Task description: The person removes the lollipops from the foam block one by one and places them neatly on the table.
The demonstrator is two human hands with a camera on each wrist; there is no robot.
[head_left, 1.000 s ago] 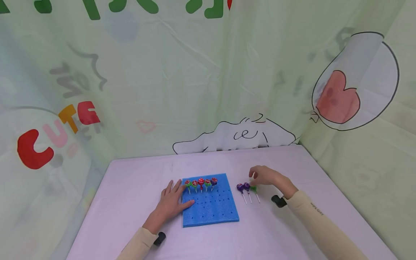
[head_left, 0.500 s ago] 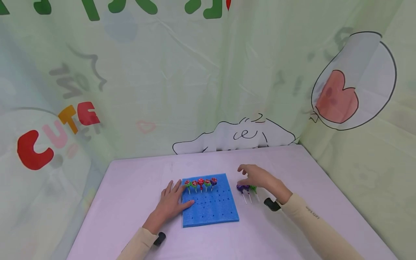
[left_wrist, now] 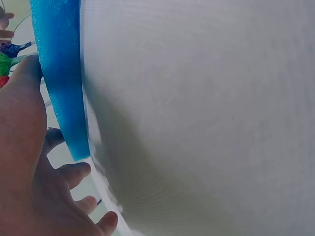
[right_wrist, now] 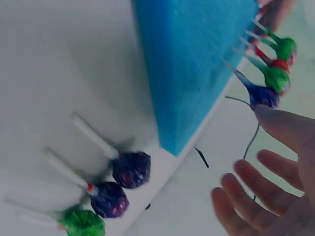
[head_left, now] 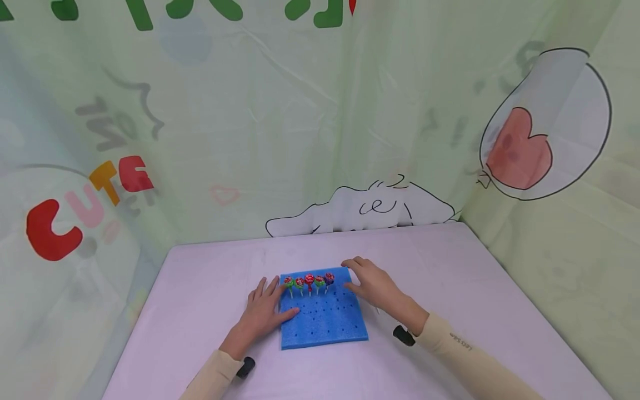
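A blue foam board point(head_left: 325, 328) with small holes lies on the table. Along its far edge several wrapped lollipops stand upright in a row, among them a red one point(head_left: 309, 279) and a purple one point(head_left: 329, 278) at the right end. My left hand point(head_left: 262, 311) rests on the board's left edge with spread fingers. Over the far right corner hovers my right hand point(head_left: 377, 286), its fingers apart and holding nothing. In the right wrist view, two purple lollipops point(right_wrist: 131, 169) and a green lollipop point(right_wrist: 83, 222) lie beside the board; from the head, my right hand mostly hides them.
A pale table point(head_left: 220, 272) carries everything. Behind it hangs a printed curtain point(head_left: 300, 139), which also closes off both sides. A black wrist camera point(head_left: 404, 335) sits at my right wrist, another black camera point(head_left: 245, 367) at my left.
My right hand has moved left, from above the loose lollipops to the board's far right corner. The left hand and the standing lollipops have stayed put.
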